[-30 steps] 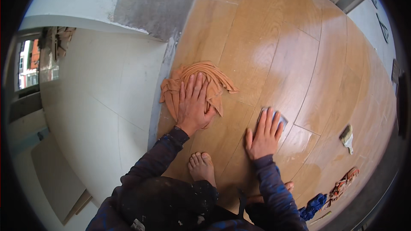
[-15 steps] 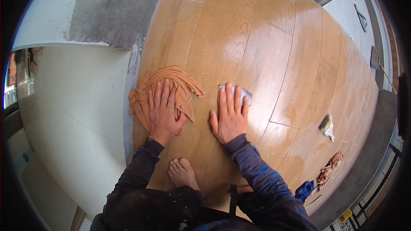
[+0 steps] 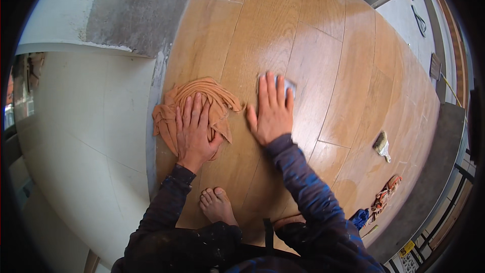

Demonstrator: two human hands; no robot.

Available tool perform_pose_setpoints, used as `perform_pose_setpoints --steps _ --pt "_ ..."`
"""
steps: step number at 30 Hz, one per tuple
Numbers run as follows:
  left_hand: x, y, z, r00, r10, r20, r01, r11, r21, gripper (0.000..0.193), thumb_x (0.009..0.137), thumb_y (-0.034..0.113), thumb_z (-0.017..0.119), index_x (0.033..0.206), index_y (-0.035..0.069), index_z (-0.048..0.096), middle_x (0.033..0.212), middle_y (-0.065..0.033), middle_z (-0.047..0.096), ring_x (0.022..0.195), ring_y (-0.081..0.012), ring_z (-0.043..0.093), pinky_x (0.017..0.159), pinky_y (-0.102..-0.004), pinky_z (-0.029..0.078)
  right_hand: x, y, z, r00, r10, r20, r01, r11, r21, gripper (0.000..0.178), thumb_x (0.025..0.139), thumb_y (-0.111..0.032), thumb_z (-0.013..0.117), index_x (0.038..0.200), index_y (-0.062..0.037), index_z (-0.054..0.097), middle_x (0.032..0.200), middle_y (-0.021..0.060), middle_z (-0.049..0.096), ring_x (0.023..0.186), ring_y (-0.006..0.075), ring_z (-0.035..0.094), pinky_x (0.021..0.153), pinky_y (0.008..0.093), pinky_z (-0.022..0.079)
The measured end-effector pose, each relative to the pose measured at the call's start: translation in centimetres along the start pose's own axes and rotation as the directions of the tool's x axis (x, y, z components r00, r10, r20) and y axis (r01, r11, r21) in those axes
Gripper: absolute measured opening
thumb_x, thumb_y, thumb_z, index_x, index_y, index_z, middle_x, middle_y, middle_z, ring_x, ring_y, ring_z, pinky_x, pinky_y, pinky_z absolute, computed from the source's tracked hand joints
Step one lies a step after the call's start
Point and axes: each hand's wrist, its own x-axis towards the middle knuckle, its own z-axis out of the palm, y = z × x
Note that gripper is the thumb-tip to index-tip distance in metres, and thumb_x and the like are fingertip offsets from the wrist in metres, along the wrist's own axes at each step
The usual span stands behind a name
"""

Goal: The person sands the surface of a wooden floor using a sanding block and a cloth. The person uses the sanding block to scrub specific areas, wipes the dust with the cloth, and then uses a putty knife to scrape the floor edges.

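Note:
My left hand [image 3: 195,136] lies flat with outstretched fingers on a crumpled orange cloth [image 3: 165,117], which rests on the wood-look plank floor [image 3: 252,55] by the left wall. To its right, my right hand [image 3: 273,111] is spread flat over a small greyish-white pad [image 3: 290,87]. Only the pad's far and right edges show past my fingers; the rest is hidden under them, so its exact kind cannot be told. The thumb is held apart and touches the floor or hovers just above it. Around the pad the planks shine with a wet-looking sheen.
A paintbrush [image 3: 382,146] lies on the floor at the right. Nearer me are a patterned rag [image 3: 385,198] and a blue cloth [image 3: 359,218]. My bare foot [image 3: 217,205] stands below the orange cloth. A pale wall [image 3: 91,121] bounds the left side, a dark ledge [image 3: 429,177] the right.
My right hand has slid forward, away from me, with the pad under it. My left hand stays on the orange cloth. The view has shifted slightly.

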Motion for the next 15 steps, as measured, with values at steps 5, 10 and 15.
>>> perform_pose_setpoints --steps 5,10,15 --pt "0.3 0.9 0.7 0.999 0.034 -0.012 -0.035 0.998 -0.058 0.090 0.079 0.031 0.070 0.159 -0.001 0.044 0.175 -0.0193 0.031 0.164 -0.0392 0.021 0.133 -0.0589 0.011 11.3 4.9 0.3 0.961 0.096 -0.258 -0.121 0.989 -0.084 0.071 0.106 -0.040 0.050 0.163 0.0007 0.039 0.172 0.0205 0.036 0.160 0.0412 0.030 0.130 0.0571 0.021" --pt "-0.3 -0.4 0.1 1.000 -0.006 0.003 0.006 0.999 -0.031 0.089 0.081 0.036 0.071 0.160 0.002 0.045 0.176 -0.0181 0.030 0.164 -0.0387 0.022 0.133 -0.0592 0.012 -4.7 -3.3 0.9 0.991 0.034 0.126 -0.028 0.998 -0.051 0.085 0.099 -0.046 0.057 0.168 -0.0031 0.033 0.177 0.0169 0.027 0.165 0.0380 0.020 0.132 0.0570 0.012" --pt "0.4 0.4 1.1 0.998 0.049 -0.034 -0.050 0.998 -0.038 0.090 0.081 0.035 0.071 0.161 0.003 0.045 0.176 -0.0179 0.030 0.164 -0.0385 0.022 0.133 -0.0591 0.012 11.1 5.6 0.0 0.980 0.054 -0.193 -0.069 0.995 -0.073 0.074 0.105 -0.042 0.049 0.165 -0.0008 0.036 0.173 0.0190 0.034 0.162 0.0406 0.025 0.131 0.0571 0.019"
